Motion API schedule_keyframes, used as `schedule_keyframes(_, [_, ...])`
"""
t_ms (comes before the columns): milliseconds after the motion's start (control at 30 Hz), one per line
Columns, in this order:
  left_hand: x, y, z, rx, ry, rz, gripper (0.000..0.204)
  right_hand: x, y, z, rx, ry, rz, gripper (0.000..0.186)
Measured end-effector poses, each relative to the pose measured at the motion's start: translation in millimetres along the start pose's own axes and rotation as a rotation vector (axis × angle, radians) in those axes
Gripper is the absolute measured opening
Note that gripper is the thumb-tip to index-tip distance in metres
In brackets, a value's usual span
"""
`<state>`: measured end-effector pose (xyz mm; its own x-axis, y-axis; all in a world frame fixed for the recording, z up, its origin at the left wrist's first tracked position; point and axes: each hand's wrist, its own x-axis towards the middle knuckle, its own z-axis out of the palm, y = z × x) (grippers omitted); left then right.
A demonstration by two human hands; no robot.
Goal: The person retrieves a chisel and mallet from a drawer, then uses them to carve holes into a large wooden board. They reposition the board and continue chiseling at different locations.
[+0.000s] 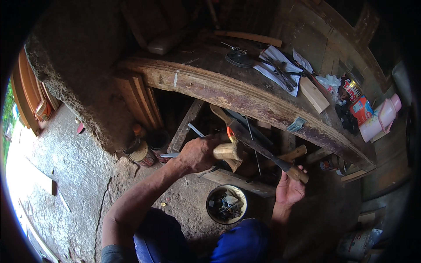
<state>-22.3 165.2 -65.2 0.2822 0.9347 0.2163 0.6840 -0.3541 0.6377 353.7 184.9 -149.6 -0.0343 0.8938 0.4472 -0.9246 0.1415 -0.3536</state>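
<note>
My left hand (197,155) is closed among the tools under the bench, against a short pale wooden piece (226,151); what its fingers grip is hidden. My right hand (290,187) is closed on the wooden handle (299,174) of a long, dark tool, which slants up to the left beneath the bench edge. An orange-tipped object (230,133) sits beside this tool. Thin metal rods (250,136) and several wooden pieces (293,154) lie behind my hands. Below and between my hands stands a round container (226,205) of small, mostly dark pieces.
The weathered curved bench (210,85) holds tools on paper (278,70), a wooden block (313,94), packets (360,109) and a pink plastic container (380,116). Cans (142,153) stand at the rough wall's (87,87) foot. Boards (39,173) lie on the concrete floor (74,206) at left.
</note>
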Motion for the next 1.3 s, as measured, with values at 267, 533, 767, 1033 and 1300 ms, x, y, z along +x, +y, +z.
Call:
schedule_keyframes(267, [-18.8, 19.9, -8.6, -0.368, 0.189, 0.082, 0.073, 9.0, 64.6, 38.8, 0.272, 0.231, 0.164, 0.056])
schedule_keyframes(533, [-12.0, 32.3, -30.4, -0.728, 0.46, -0.195, 0.047, -10.4, 108.2, 91.8, 0.015, 0.628, 0.51, 0.044])
schedule_keyframes(767, [-20.0, 136.2, -111.6, -0.7, 0.331, -0.284, 0.04, -16.6, 47.5, 175.8, -0.464, 0.088, 1.032, 0.068])
schedule_keyframes(1033, [-64.2, 303.9, -242.5, -0.835, 0.279, -0.288, 0.037, 72.4, -22.0, 451.0, -0.83, -0.298, 1.008, 0.051])
schedule_keyframes(1300, [-93.9, 450.7, -349.5, -1.439, 0.557, -0.694, 0.042, 94.3, -88.1, 558.1, -1.301, -0.812, 0.804, 0.04])
